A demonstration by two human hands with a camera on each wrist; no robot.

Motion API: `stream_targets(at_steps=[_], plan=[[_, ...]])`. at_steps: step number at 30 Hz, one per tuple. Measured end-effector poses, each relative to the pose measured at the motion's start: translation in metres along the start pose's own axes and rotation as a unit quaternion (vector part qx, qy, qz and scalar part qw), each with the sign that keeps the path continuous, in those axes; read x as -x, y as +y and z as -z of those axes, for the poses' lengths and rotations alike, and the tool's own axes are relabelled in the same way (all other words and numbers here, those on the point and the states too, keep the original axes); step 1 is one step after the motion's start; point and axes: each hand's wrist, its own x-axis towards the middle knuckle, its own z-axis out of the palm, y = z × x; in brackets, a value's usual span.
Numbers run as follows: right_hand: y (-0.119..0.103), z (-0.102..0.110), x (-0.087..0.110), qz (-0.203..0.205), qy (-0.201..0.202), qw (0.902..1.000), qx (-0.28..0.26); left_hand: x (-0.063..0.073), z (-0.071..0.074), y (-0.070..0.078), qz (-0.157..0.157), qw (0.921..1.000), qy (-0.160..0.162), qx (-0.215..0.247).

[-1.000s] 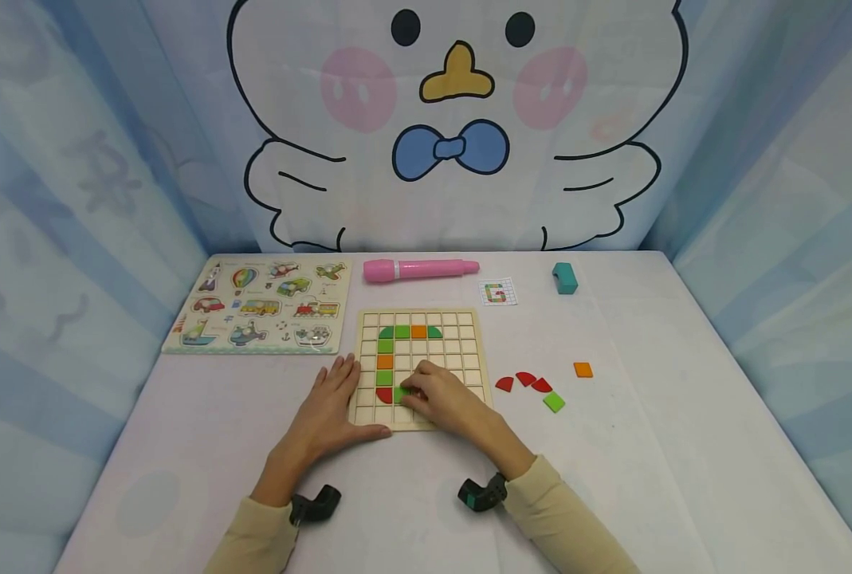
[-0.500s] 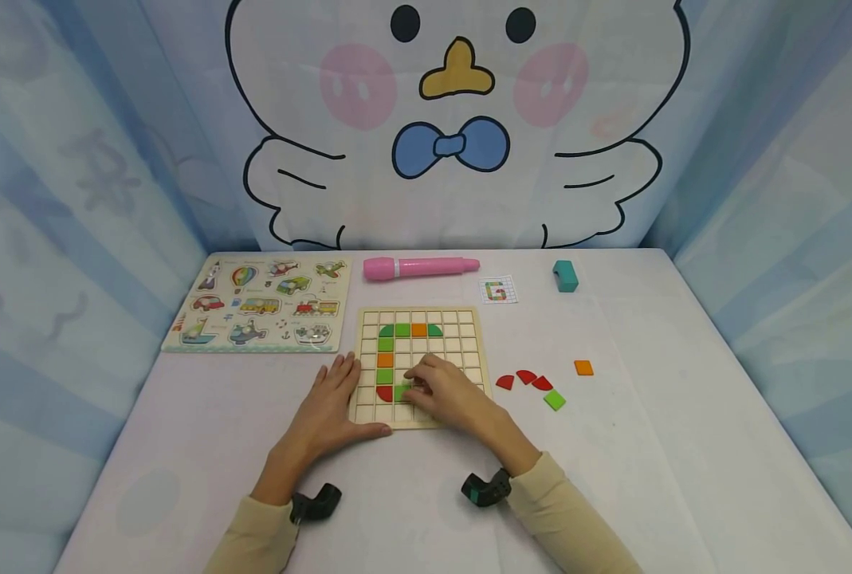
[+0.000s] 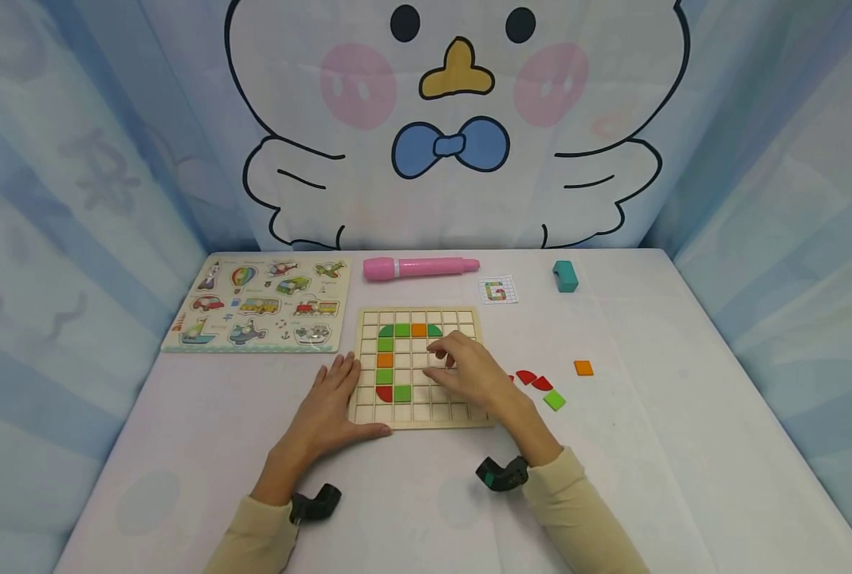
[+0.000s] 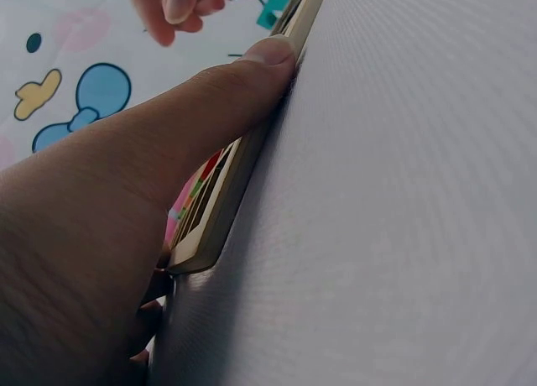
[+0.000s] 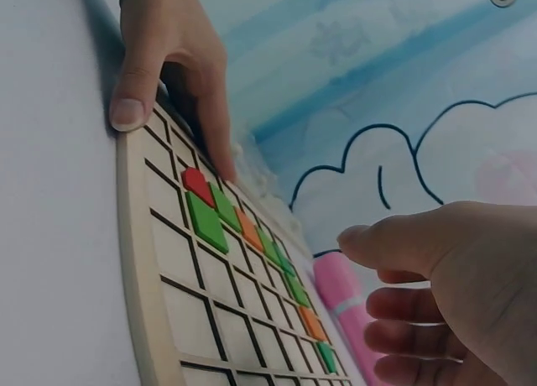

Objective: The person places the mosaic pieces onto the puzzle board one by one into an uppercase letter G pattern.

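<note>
A wooden grid board (image 3: 422,413) lies on the table with coloured tiles set in some of its cells. My left hand (image 3: 328,410) rests at the board's lower left corner, thumb along the near edge and fingers along the left side. Above the board's right half hovers my right hand (image 3: 469,371), fingers loosely bent and apart, holding nothing. In the bottom row of tiles, a green square tile (image 3: 402,394) sits beside a red quarter-round tile (image 3: 384,394). The right wrist view shows this green square tile (image 5: 206,222) lying in its cell.
Right of the board lie red quarter-round pieces (image 3: 526,376), a loose green square (image 3: 554,399) and an orange square (image 3: 583,367). Behind are a small pattern card (image 3: 498,290), a pink pen (image 3: 422,269), a teal block (image 3: 565,277) and a picture puzzle board (image 3: 257,307).
My right hand has let go of the green square tile in the bottom row and lifted away, up and to the right. My left hand has stayed in place.
</note>
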Motion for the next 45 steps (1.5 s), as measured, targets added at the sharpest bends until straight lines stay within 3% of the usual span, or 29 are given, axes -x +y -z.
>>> stream_targets(at_steps=[14,34,45], plan=[[0.034,0.029,0.001,-0.007,0.02,0.9997,-0.015,0.0,0.0,0.0,0.0,1.0,0.0,0.002],[0.081,0.078,0.021,-0.137,0.05,0.9893,-0.012,0.001,0.0,0.0,-0.001,1.0,0.005,0.001],[0.108,0.09,0.033,-0.173,0.067,0.9823,-0.023,0.001,0.0,0.0,-0.002,1.0,0.002,0.005]])
